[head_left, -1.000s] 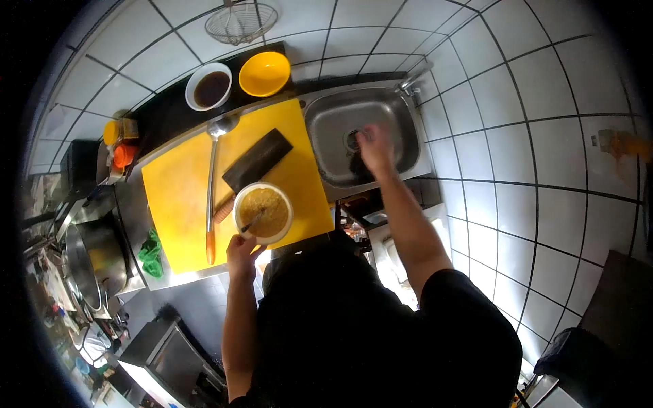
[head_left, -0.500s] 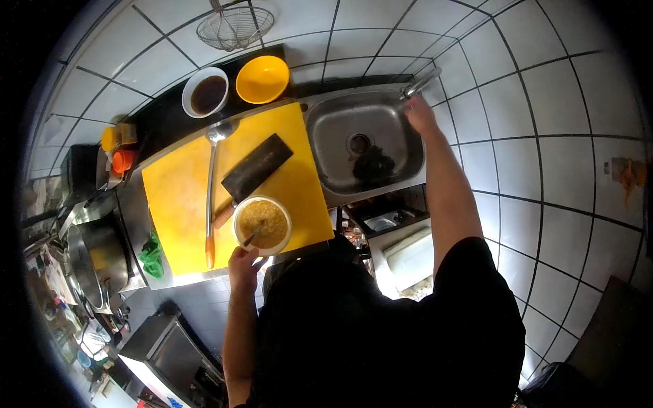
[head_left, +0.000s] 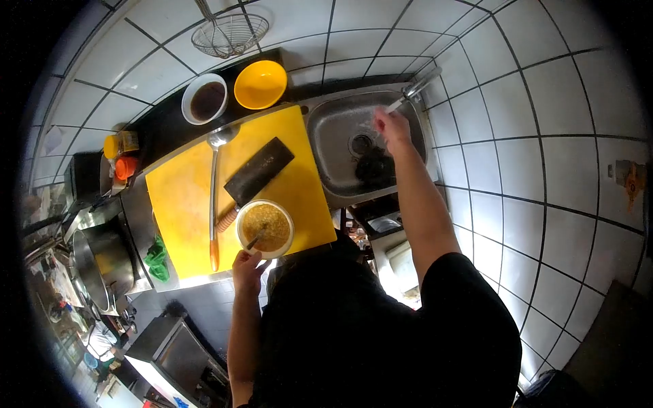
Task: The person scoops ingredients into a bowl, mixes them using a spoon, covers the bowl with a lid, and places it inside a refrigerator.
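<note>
My left hand (head_left: 247,270) is closed on the near rim of a white bowl (head_left: 292,234), with its thumb by a spoon handle (head_left: 254,241). The spoon stands in a lumpy yellowish mixture. Over the sink (head_left: 323,160) is my right hand (head_left: 392,129), just below the tap (head_left: 423,83); its fingers are smeared by motion. Behind the white bowl lies a cleaver (head_left: 259,171), its wooden handle partly hidden by the bowl. A long ladle (head_left: 213,197) rests beside it on the yellow cutting board (head_left: 177,204).
A bowl of dark liquid (head_left: 207,100) and a yellow bowl (head_left: 260,85) stand on the back ledge. A wire strainer (head_left: 230,35) hangs above them. Something dark (head_left: 375,168) lies near the sink drain. At the left are a large pot (head_left: 102,268) and a green cloth or bag (head_left: 156,260).
My right hand has come off the tap and moved left and slightly down over the sink. My left hand stays on the bowl. The view has shifted slightly.
</note>
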